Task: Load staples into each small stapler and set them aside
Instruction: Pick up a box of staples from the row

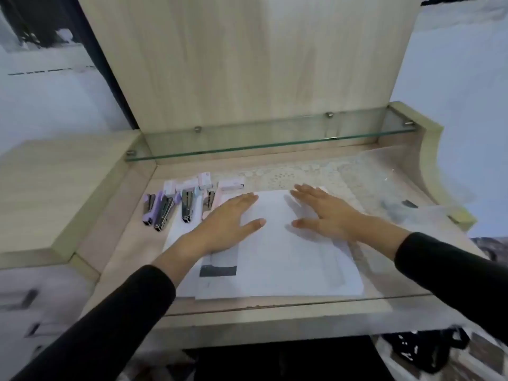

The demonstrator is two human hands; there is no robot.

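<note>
Four small staplers lie in a row on the desk (121,243) at the left-centre of the frame: a purple stapler (148,213), a second purple stapler (164,215), a pale blue stapler (188,207) and a pink stapler (209,206). Each shows grey metal beside its coloured shell, though blur hides the finer parts. Just behind them, towards the top of the frame, stand small pale boxes (204,180); what is inside them cannot be seen. At the right edge of the desk lies a clear plastic bag (398,207) with a few dark things in it, too blurred to name. The staplers lie roughly parallel, long axes running up the frame and leaning a little to the right; which end is the head cannot be told. Neither hand touches them. The left hand (229,218) lies flat on a stack of white paper sheets (288,257) in the middle of the frame, its fingers (247,199) straight and slightly spread, just right of the pink stapler. The right hand (324,213) rests flat on the same sheets, its fingers straight and apart, holding nothing. Both arms wear black sleeves (123,312). A glass shelf (261,145) crosses the frame above the desk.
</note>
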